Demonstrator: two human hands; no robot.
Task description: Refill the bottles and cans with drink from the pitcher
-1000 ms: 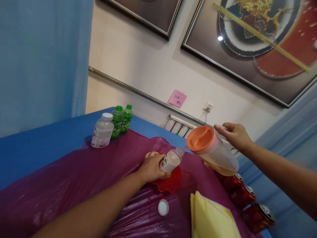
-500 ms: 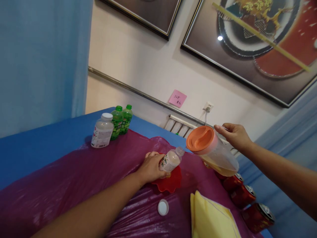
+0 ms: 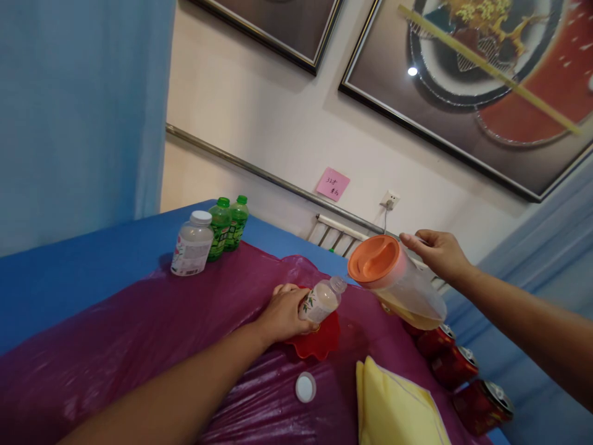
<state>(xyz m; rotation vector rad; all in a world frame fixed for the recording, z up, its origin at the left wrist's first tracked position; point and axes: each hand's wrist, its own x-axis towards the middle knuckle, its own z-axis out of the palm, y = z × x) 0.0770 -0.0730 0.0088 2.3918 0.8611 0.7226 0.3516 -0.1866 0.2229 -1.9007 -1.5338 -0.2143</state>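
Note:
My left hand (image 3: 287, 314) is wrapped round a small clear bottle (image 3: 324, 300) with a leaf-patterned label. The bottle is uncapped, tilted to the right and holds pale liquid, above a red scalloped mat (image 3: 319, 340). My right hand (image 3: 440, 252) grips the handle of a translucent pitcher (image 3: 410, 295) with an orange lid (image 3: 374, 259). The pitcher leans left, its lid side close to the bottle's mouth, with yellowish liquid along its lower side. No stream between them can be made out. A white cap (image 3: 305, 388) lies on the purple plastic sheet (image 3: 185, 340).
A wide bottle with a white lid (image 3: 192, 244) stands at the back left beside two green bottles (image 3: 219, 228). Several red cans (image 3: 482, 405) line the right edge. A folded yellow cloth (image 3: 396, 408) lies at the front. Behind are a wall and a metal rail (image 3: 259, 174).

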